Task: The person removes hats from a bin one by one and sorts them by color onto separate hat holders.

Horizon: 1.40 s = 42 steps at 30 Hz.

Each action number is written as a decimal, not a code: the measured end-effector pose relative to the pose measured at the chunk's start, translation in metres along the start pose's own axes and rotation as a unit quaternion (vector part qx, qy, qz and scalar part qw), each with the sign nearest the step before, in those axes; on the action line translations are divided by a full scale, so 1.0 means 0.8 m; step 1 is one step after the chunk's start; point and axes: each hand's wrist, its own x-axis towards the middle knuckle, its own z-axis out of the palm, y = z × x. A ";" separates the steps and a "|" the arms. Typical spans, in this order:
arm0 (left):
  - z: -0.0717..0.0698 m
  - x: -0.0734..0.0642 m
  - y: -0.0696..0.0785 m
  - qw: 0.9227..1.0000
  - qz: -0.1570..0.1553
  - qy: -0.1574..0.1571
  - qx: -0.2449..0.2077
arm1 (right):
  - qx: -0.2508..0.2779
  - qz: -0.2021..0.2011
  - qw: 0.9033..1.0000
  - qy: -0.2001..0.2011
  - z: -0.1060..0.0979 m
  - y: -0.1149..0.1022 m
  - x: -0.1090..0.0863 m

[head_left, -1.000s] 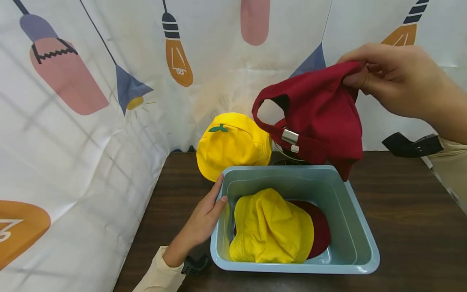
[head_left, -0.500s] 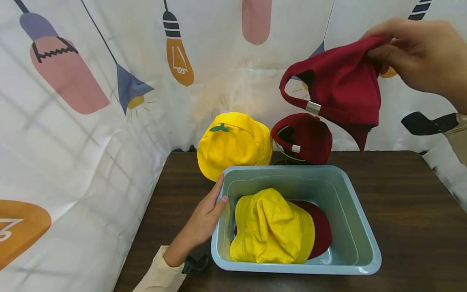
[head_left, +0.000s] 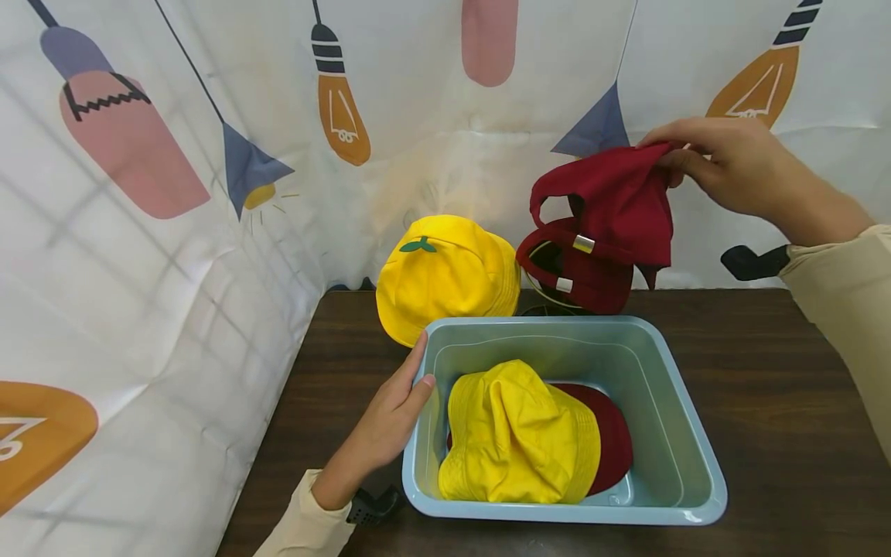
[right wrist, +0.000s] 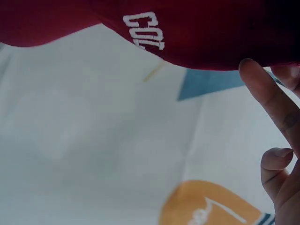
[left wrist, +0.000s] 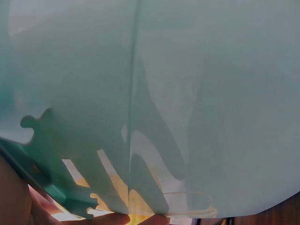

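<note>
My right hand (head_left: pixel 738 170) pinches the top of a red baseball cap (head_left: pixel 626 201), its strap opening and metal buckle facing left. White letters show on this cap in the right wrist view, with a finger (right wrist: pixel 265 86) at its edge. Low behind it is a second red cap (head_left: pixel 604 290), partly covered by the held one. My left hand (head_left: pixel 383 422) grips the left rim of a light blue plastic tub (head_left: pixel 685 402), thumb on the rim and fingers outside. A crumpled yellow hat (head_left: pixel 518 433) lies in the tub, over a dark red cap (head_left: pixel 614 445) that is mostly hidden.
A yellow hat (head_left: pixel 445 278) with a green sprout stands behind the tub, left of the second red cap. Dark wood tabletop (head_left: pixel 780 371) surrounds the tub. A white printed cloth (head_left: pixel 431 93) hangs behind and along the left.
The right hand with its red cap first rose to the right, uncovering the second red cap, then came down and left over it. The left hand and tub stay put.
</note>
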 end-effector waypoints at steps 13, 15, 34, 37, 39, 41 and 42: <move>0.001 0.000 -0.001 1.000 0.004 0.000 -0.005 | 0.010 -0.041 0.999 -0.015 0.061 0.006 -0.006; 0.001 0.000 -0.001 1.000 0.005 -0.001 -0.008 | 0.002 -0.039 0.999 -0.017 0.068 0.006 -0.009; 0.000 0.000 -0.002 1.000 0.006 -0.001 -0.009 | 0.070 0.021 0.993 -0.098 0.111 0.019 -0.027; 0.000 -0.001 -0.002 1.000 0.010 0.000 -0.006 | 0.109 0.052 0.984 -0.129 0.117 0.020 -0.032; 0.000 -0.001 -0.001 1.000 0.011 0.000 -0.005 | 0.135 0.067 0.979 -0.140 0.121 0.021 -0.036; 0.000 -0.001 -0.001 1.000 0.011 -0.001 -0.004 | 0.153 0.079 0.974 -0.145 0.124 0.023 -0.040; 0.000 -0.001 -0.001 1.000 0.010 -0.002 -0.005 | 0.160 0.083 0.973 -0.146 0.126 0.024 -0.041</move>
